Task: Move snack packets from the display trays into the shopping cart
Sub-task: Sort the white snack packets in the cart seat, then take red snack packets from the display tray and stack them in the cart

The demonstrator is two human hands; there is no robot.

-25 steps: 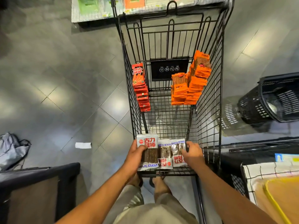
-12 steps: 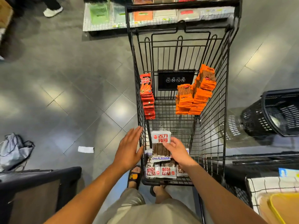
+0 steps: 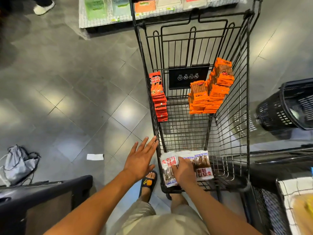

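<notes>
The black wire shopping cart (image 3: 248, 99) stands in front of me. Against its left wall leans a stack of red snack packets (image 3: 158, 97). Two stacks of orange snack packets (image 3: 211, 92) lean at the far right. White snack packets (image 3: 202, 165) lie at the cart's near end. My right hand (image 3: 183, 172) rests on top of them, its fingers curled over the left packet (image 3: 166, 168). My left hand (image 3: 140, 160) hovers open outside the cart's left side, fingertips close to the wire wall.
A display tray (image 3: 105, 12) of green, orange and white packets sits beyond the cart. A black plastic basket (image 3: 288, 107) is at the right. A dark counter (image 3: 42, 200), a grey bag (image 3: 18, 163) and a paper slip (image 3: 94, 156) are at the left. Someone's shoe (image 3: 44, 7) shows top left.
My left hand let go of the white packets and pulled out to the cart's left side. My right hand lowered a packet onto the pile at the near end.
</notes>
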